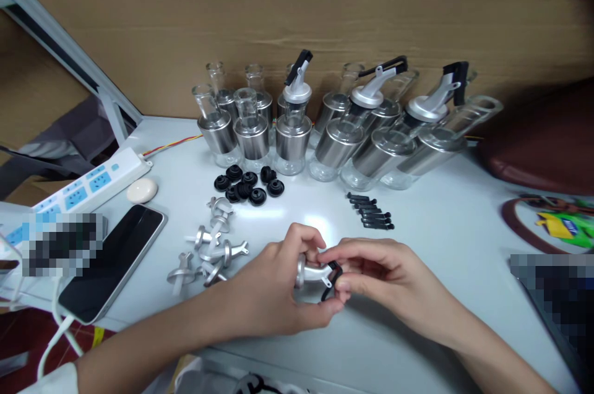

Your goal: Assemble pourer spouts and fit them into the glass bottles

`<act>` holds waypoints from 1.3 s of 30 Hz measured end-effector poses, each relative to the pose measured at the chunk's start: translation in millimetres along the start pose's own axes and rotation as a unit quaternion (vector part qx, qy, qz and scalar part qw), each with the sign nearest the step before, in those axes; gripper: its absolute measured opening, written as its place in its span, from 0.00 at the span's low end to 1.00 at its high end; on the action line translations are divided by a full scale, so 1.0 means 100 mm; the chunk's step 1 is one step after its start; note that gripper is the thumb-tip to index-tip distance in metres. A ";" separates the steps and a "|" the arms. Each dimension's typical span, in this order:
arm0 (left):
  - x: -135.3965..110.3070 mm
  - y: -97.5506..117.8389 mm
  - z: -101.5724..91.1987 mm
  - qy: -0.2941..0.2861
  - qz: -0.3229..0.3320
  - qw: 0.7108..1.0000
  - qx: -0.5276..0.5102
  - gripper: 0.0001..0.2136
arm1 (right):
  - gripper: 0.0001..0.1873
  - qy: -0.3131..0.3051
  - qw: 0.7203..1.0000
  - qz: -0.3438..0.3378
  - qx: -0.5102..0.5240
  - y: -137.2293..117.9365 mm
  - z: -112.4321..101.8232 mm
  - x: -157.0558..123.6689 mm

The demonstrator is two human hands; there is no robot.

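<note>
My left hand (273, 289) is closed around a silver pour spout (312, 272) near the table's front edge. My right hand (375, 276) pinches a small black flap piece (333, 279) against the spout's tip. Both hands meet just above the white table (445, 239). Left of my hands lies a heap of several loose silver spouts (208, 252). Beyond them sits a cluster of several black rubber stoppers (248, 184). A row of several black flap pieces (371, 211) lies to the right of centre.
Several glass-and-steel oil bottles (325, 128) stand or lean along the cardboard back wall, three of them fitted with spouts. A phone (111, 261), a power strip (88, 184) and a small white round object (142, 190) lie at the left. A brown cushion (542, 140) is at right.
</note>
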State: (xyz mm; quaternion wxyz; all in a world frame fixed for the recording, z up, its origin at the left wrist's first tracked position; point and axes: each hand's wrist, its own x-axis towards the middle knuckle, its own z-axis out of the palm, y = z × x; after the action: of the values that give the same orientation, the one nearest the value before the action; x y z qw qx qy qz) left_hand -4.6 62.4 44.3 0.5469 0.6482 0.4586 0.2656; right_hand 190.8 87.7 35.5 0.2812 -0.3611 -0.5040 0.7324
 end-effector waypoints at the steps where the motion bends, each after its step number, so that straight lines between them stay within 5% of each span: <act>1: 0.00 0.00 0.00 0.003 0.004 1.000 0.006 0.18 | 0.08 -0.003 1.000 0.003 0.003 0.00 0.00 0.00; 20: -0.02 0.05 -0.03 -0.028 -0.003 0.999 -0.022 0.16 | 0.06 0.006 0.996 -0.025 -0.085 -0.01 0.01 0.00; 32: -0.02 -0.06 -0.01 0.013 0.030 0.999 -0.006 0.17 | 0.10 0.067 0.973 -0.125 -0.185 0.00 0.01 0.00; 39: -0.03 -0.04 -0.01 0.007 0.040 0.999 0.004 0.18 | 0.12 0.056 0.978 -0.101 -0.171 -0.05 0.01 -0.02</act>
State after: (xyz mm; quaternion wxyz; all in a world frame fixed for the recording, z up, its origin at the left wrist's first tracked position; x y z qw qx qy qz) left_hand -7.6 60.4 40.7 0.5297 0.6663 0.4376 0.2897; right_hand 190.9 87.3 40.8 0.3158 -0.3914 -0.6394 0.5816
